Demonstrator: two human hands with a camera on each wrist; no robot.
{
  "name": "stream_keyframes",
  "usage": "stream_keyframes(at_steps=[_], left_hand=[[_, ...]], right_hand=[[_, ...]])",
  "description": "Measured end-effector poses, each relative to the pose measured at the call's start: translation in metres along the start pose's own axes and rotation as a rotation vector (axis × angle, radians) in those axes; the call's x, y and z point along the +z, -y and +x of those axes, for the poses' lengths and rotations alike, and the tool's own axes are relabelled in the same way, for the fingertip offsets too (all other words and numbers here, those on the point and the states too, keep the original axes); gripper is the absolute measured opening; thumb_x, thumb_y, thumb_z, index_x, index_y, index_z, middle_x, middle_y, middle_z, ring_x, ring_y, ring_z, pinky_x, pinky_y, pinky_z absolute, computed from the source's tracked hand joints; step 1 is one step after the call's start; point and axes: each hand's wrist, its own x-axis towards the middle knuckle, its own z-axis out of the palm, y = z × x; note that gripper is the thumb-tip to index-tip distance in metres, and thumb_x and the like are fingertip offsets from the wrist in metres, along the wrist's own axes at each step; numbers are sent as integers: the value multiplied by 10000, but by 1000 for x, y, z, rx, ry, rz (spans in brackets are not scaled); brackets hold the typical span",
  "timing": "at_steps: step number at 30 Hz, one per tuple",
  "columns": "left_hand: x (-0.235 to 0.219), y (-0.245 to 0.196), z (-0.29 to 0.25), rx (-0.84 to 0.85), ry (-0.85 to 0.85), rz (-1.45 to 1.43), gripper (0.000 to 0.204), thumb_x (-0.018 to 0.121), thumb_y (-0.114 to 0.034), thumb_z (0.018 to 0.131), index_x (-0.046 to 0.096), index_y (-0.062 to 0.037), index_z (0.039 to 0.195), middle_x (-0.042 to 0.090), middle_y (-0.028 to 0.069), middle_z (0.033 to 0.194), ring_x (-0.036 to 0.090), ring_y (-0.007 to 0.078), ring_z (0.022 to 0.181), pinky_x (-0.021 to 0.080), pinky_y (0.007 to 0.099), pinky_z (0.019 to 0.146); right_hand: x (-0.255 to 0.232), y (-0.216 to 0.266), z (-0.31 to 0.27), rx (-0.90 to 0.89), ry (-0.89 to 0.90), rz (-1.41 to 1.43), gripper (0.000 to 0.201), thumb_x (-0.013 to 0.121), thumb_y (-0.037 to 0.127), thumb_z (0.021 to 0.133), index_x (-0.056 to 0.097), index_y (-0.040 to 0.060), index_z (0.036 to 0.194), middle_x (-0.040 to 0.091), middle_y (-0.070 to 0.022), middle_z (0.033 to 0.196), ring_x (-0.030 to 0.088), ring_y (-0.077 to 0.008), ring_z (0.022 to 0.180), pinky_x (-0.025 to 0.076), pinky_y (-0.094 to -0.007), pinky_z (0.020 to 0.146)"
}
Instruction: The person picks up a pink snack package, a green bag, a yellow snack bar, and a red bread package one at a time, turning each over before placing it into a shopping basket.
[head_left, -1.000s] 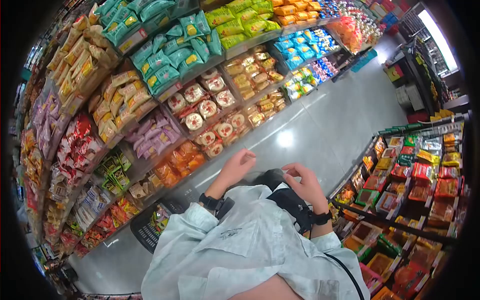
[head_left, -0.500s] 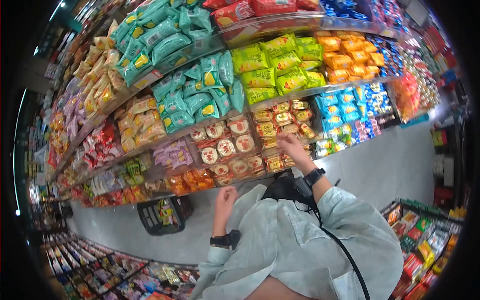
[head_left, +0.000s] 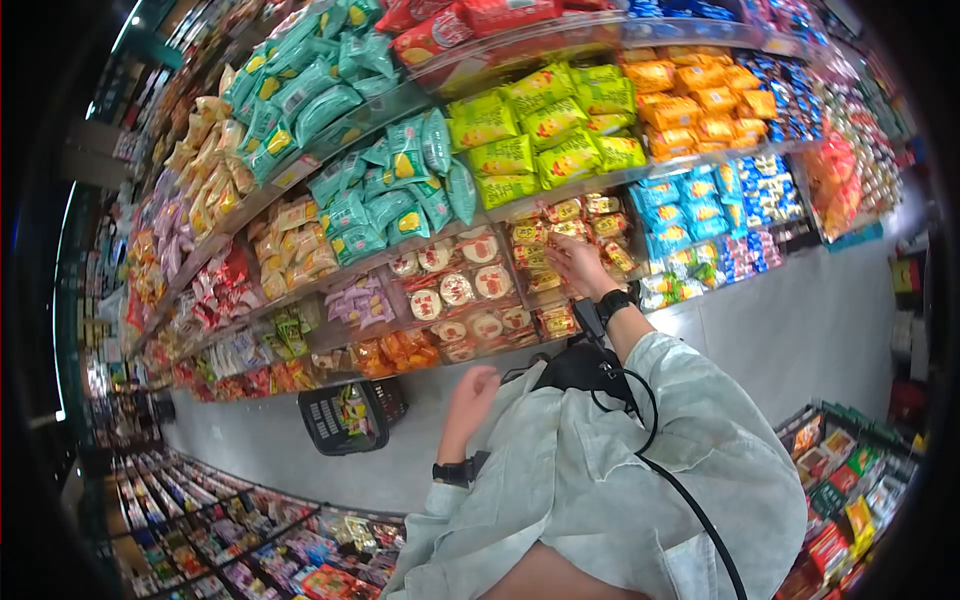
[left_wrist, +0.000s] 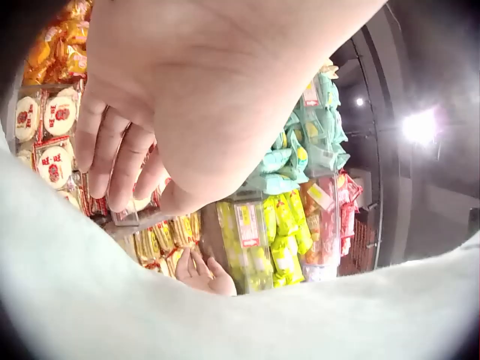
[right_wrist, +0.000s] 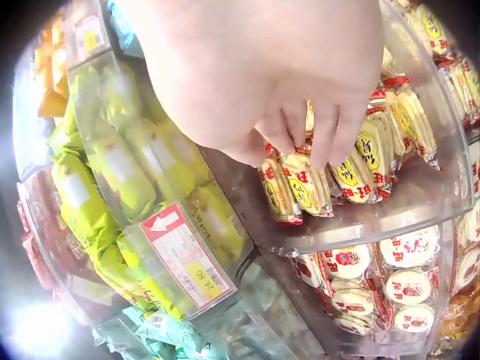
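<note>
In the head view my right hand reaches into a bin of yellow-and-red rice cracker packets. The right wrist view has its curled fingers down among them, with thumb and fingers at the upper end of one rice cracker packet; part of their contact is hidden behind the hand. My left hand hangs loosely curled in front of the shelf and holds nothing. Seen in the left wrist view, its fingers are bent and the palm faces the camera.
Round white rice crackers fill the bin to the left. Green bags lie above, behind a clear divider with a price tag. A black basket holding some packets stands on the floor. More goods are at lower right.
The person has turned toward the snack shelf. My right hand has come from in front of the body, over the shelf edge, and deeper into the rice cracker bin. My left hand stays low, empty.
</note>
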Motion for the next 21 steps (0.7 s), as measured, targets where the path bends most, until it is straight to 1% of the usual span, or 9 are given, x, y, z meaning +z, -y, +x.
stream_keyframes(at_steps=[2, 5, 7, 9, 10, 13, 17, 18, 21], left_hand=[[2, -14, 5, 48, 83, 37, 259, 621, -159, 989, 625, -7, 1198, 688, 62, 935, 643, 122, 910, 504, 283, 817], [9, 14, 24, 139, 227, 81, 373, 677, -246, 977, 582, -43, 1275, 699, 75, 977, 665, 175, 905, 525, 330, 828], [20, 29, 31, 208, 252, -9, 507, 710, -234, 954, 489, -56, 1375, 676, 92, 1052, 669, 179, 907, 532, 329, 825], [37, 29, 37, 255, 272, -99, 644, 723, -171, 939, 370, -63, 1466, 624, 108, 1144, 659, 165, 906, 532, 310, 819], [43, 22, 30, 258, 263, -150, 714, 719, -113, 934, 297, -62, 1507, 584, 115, 1198, 646, 149, 904, 529, 292, 815], [39, -15, 2, 310, 408, -136, 776, 748, -126, 916, 273, -63, 1526, 534, 135, 1274, 646, 157, 935, 537, 305, 828], [39, -26, -35, 442, 624, -53, 523, 731, -154, 938, 506, -59, 1401, 624, 54, 1112, 607, 96, 938, 520, 287, 832], [43, -31, -52, 513, 580, -132, 358, 715, -172, 955, 611, -53, 1276, 634, 9, 1034, 584, 72, 908, 500, 269, 813], [41, -30, -92, 324, 580, -64, 370, 701, -235, 967, 605, -34, 1262, 685, 61, 1116, 625, 153, 1055, 488, 316, 933]], right_hand=[[-6, 2, -25, -48, 20, -12, 430, 515, 214, 1046, 512, 55, 1446, 563, -51, 1370, 562, -213, 1264, 447, -378, 1079], [-9, 12, -95, -128, 38, -54, 435, 492, 247, 1072, 526, 10, 1435, 594, -51, 1361, 586, -190, 1215, 457, -340, 1057], [-19, 4, -140, -208, 85, -81, 445, 458, 258, 1091, 512, 3, 1451, 603, -41, 1357, 591, -175, 1181, 457, -310, 1031], [-24, -4, -192, -212, 122, -107, 445, 475, 275, 1087, 566, -33, 1395, 617, -86, 1382, 602, -179, 1146, 455, -338, 1046], [-18, -6, -224, -216, 97, -144, 457, 481, 286, 1084, 566, -45, 1389, 612, -102, 1390, 601, -183, 1136, 449, -346, 1055], [-20, -21, -294, -142, 132, -271, 474, 477, 312, 1087, 605, -59, 1353, 645, -99, 1351, 616, -168, 1124, 454, -344, 1071], [-5, -28, -358, -109, 215, -534, 448, 500, 282, 1079, 621, -63, 1339, 635, -115, 1373, 622, -170, 1114, 478, -337, 1041], [-2, -29, -368, -104, 247, -579, 438, 508, 269, 1075, 621, -61, 1340, 636, -117, 1371, 623, -170, 1112, 484, -334, 1033], [6, -26, -377, -195, 361, -750, 371, 550, 178, 1049, 629, -29, 1346, 652, -112, 1352, 627, -163, 1132, 486, -327, 1019]])
